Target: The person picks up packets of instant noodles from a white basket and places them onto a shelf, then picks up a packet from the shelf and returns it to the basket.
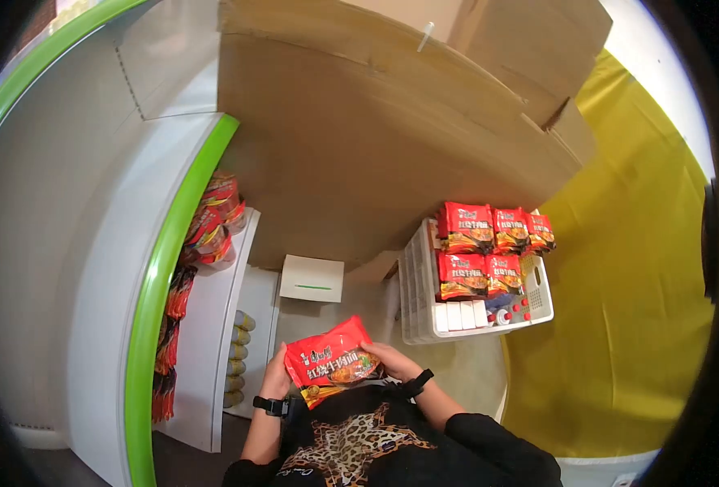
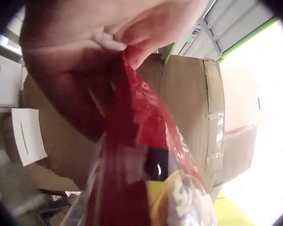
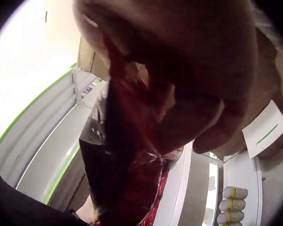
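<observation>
A red packet of instant noodles (image 1: 331, 361) is held in front of the chest, its printed face turned up. My left hand (image 1: 276, 375) grips its left edge. In the left wrist view, thumb and fingers of that hand (image 2: 80, 61) pinch the crimped end of the packet (image 2: 127, 127). My right hand (image 1: 398, 362) holds the opposite edge, thumb on top. The right wrist view is dark, with curled fingers (image 3: 210, 117) at the packet's edge (image 3: 120, 183).
At the right stands a white plastic crate (image 1: 418, 296) with several similar red packets (image 1: 467, 227), white boxes (image 1: 459, 316) and red-capped bottles. Left is a green-edged shelf (image 1: 150, 325) holding noodle packs (image 1: 165, 357) and cans (image 1: 235, 367). Cardboard (image 1: 335, 154) stands behind a white box (image 1: 312, 278).
</observation>
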Demonstrator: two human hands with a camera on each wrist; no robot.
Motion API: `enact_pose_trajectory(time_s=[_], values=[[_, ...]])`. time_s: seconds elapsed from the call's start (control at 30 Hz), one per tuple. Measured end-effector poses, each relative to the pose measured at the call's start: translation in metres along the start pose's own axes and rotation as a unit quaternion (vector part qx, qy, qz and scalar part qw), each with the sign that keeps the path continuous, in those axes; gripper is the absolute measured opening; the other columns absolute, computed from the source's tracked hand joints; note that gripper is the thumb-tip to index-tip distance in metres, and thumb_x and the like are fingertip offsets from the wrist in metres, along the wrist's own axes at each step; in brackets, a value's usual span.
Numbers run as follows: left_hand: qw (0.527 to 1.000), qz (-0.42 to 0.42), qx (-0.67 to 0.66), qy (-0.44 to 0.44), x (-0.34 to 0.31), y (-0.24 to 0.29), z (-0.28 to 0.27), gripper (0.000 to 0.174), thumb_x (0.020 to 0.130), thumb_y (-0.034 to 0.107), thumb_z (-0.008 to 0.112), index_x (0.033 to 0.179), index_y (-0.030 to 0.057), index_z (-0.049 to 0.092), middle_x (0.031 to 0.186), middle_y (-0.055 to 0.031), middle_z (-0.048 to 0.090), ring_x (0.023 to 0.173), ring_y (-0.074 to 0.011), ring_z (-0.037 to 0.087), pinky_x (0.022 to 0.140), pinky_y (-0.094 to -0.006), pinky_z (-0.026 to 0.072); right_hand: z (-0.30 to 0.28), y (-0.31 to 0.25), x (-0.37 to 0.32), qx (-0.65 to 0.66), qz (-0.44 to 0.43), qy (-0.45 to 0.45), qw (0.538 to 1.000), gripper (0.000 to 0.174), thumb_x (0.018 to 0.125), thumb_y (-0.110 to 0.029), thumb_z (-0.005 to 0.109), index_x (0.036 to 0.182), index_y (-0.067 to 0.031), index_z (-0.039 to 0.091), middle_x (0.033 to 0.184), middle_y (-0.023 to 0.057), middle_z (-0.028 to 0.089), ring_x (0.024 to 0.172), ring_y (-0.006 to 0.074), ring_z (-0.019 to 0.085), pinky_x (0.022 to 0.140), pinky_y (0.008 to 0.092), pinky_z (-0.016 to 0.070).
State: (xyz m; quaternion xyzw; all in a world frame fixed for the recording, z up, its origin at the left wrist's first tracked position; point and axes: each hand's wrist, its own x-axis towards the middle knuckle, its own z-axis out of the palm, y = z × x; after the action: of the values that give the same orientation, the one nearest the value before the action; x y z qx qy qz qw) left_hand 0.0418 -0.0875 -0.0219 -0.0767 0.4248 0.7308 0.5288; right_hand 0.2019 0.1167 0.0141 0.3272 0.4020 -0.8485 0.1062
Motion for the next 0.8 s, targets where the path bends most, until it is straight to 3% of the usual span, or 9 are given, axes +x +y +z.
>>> enact_pose_trajectory(time_s=[0.2,0.33,0.4,0.43,0.57,0.73,0.8], values=[[0.997,-0.050,0.026,-0.048,0.014,-0.014,0.039,0.041,0.092,0.033,0.030,0.114,0.0006,0.043,0.117,-0.0090,0.049,0.106,-0.0184,0.047,0.092,-0.0337,0.0362,-0.044,0.008,-0.027,0.116,-0.075,0.023,0.990,0.035,0.087,-0.026,0.047,0.109,0.0015,0.048,0.104,0.0077,0.056,0.091,0.0135,0.056,0.081,0.0269,0.0452],[0.985,-0.101,0.067,-0.122,0.030,-0.026,0.080,0.038,0.089,0.026,0.044,0.121,0.0064,0.039,0.117,-0.0048,0.048,0.105,-0.0155,0.048,0.088,-0.0326,0.0385,-0.075,0.001,-0.045,0.146,-0.099,0.046,0.983,0.034,0.088,-0.026,0.044,0.107,0.0012,0.049,0.105,0.0087,0.056,0.092,0.0157,0.056,0.082,0.0286,0.0452],[0.968,-0.147,0.184,-0.090,0.034,-0.032,0.109,0.041,0.088,0.025,0.046,0.124,0.0094,0.034,0.116,-0.0042,0.048,0.103,-0.0155,0.049,0.086,-0.0344,0.0403,-0.093,-0.007,-0.059,0.168,-0.108,0.064,0.978,0.034,0.088,-0.027,0.043,0.107,0.0012,0.049,0.105,0.0090,0.056,0.092,0.0160,0.056,0.081,0.0287,0.0455],[0.960,-0.161,0.195,-0.121,0.040,-0.037,0.118,0.044,0.086,0.024,0.049,0.125,0.0122,0.033,0.115,-0.0037,0.047,0.105,-0.0157,0.047,0.084,-0.0364,0.0406,-0.102,-0.011,-0.065,0.186,-0.115,0.076,0.973,0.034,0.088,-0.027,0.043,0.107,0.0013,0.049,0.105,0.0092,0.056,0.092,0.0163,0.056,0.081,0.0288,0.0457],[0.936,-0.165,0.257,-0.174,0.071,-0.065,0.152,0.044,0.084,0.025,0.052,0.123,0.0118,0.036,0.116,-0.0029,0.046,0.108,-0.0159,0.043,0.084,-0.0363,0.0390,-0.157,-0.025,-0.083,0.215,-0.133,0.096,0.963,0.034,0.088,-0.026,0.044,0.108,0.0019,0.049,0.103,0.0094,0.057,0.090,0.0161,0.057,0.079,0.0288,0.0465],[0.920,-0.142,0.320,-0.178,0.118,-0.096,0.224,0.043,0.083,0.024,0.052,0.122,0.0119,0.038,0.114,-0.0013,0.047,0.104,-0.0141,0.045,0.082,-0.0332,0.0404,-0.221,-0.064,-0.121,0.204,-0.176,0.111,0.957,0.030,0.087,-0.019,0.045,0.108,0.0023,0.048,0.103,0.0092,0.057,0.091,0.0154,0.057,0.080,0.0281,0.0452],[0.918,-0.133,0.319,-0.195,0.131,-0.104,0.264,0.042,0.083,0.024,0.052,0.121,0.0122,0.039,0.113,-0.0007,0.048,0.102,-0.0133,0.047,0.081,-0.0319,0.0412,-0.255,-0.072,-0.131,0.166,-0.240,0.136,0.947,0.028,0.085,-0.015,0.045,0.108,0.0019,0.049,0.103,0.0087,0.057,0.092,0.0152,0.056,0.081,0.0283,0.0438]])
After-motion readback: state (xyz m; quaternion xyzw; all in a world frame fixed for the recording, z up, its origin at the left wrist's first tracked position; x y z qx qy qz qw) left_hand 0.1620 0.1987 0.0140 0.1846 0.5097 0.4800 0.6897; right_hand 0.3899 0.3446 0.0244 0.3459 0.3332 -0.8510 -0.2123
